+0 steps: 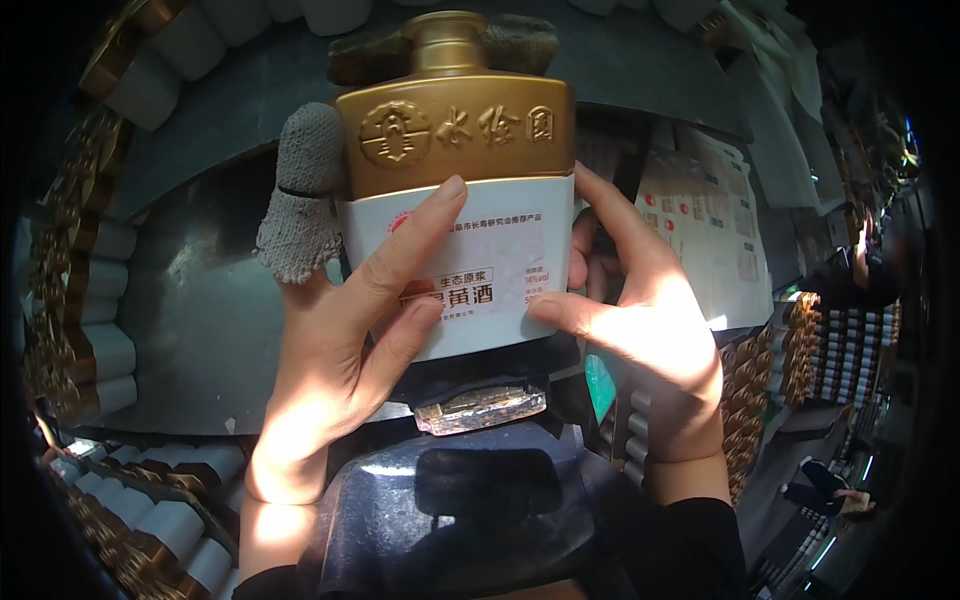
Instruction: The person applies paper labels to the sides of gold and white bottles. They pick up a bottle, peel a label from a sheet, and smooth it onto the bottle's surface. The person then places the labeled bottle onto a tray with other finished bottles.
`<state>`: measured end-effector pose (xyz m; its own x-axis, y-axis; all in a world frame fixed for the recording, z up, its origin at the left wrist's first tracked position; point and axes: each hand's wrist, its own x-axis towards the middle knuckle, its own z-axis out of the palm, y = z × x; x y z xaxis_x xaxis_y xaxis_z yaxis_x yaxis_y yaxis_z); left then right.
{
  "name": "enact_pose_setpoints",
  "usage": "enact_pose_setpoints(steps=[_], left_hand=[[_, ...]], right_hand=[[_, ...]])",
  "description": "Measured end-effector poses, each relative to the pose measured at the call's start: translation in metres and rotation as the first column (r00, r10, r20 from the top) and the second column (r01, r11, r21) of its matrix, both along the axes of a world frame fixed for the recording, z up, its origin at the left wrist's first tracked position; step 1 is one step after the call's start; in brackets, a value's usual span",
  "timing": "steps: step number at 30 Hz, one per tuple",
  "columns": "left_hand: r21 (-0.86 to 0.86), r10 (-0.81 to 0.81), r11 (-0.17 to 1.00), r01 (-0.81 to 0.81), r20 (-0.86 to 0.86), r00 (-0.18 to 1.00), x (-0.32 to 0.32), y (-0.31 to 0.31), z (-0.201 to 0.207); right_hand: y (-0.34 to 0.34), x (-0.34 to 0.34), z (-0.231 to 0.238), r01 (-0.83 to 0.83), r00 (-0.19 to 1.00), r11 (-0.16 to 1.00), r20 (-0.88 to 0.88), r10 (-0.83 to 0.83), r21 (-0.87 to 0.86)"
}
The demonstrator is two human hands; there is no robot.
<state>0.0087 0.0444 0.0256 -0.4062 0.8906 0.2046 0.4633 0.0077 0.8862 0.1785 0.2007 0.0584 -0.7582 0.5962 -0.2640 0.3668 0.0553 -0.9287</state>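
A flat-sided bottle (515, 195) with a gold neck and shoulder and a white body lies face up before me, its neck pointing away. A pale label (500, 245) with dark and red print sits on its white face. My left hand (345, 310) presses the label's left part with its thumb and one finger. A grey knitted finger cover (307, 195) on that hand lies along the bottle's left side. My right hand (645, 290) grips the bottle's right side, thumb on the label's lower right corner, fingers partly hidden behind the edge.
Worn blocks stand beyond the bottle's neck (520, 45) and below its base (480, 410). Printed label sheets (690, 215) lie to the right on the metal worktop (200, 290). Rows of similar bottles line the left (105, 345) and right (745, 410). Another person (825, 485) is far right.
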Motion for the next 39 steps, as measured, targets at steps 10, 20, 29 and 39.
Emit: enact_pose_setpoints(steps=[10, 20, 29, 39], left_hand=[[0.009, 0.023, 1.0, -0.022, -0.142, 0.99, -0.002, 0.001, -0.006], [0.075, 0.016, 0.997, -0.008, -0.11, 0.994, -0.008, -0.003, -0.013], [0.111, -0.033, 0.993, 0.049, -0.146, 0.989, -0.01, -0.006, -0.014], [0.14, -0.063, 0.973, 0.184, -0.607, 0.792, -0.015, 0.025, 0.001]], right_hand=[[-0.007, -0.005, -0.008, 0.091, 0.994, 0.996, -0.055, -0.09, 0.01], [-0.01, 0.001, -0.013, 0.148, 0.973, 0.988, -0.185, -0.14, 0.031], [-0.077, 0.039, -0.029, -0.364, 0.929, 0.781, 0.138, 0.344, 0.507], [-0.094, 0.03, -0.043, -0.196, 0.981, 0.922, 0.082, 0.178, 0.334]])
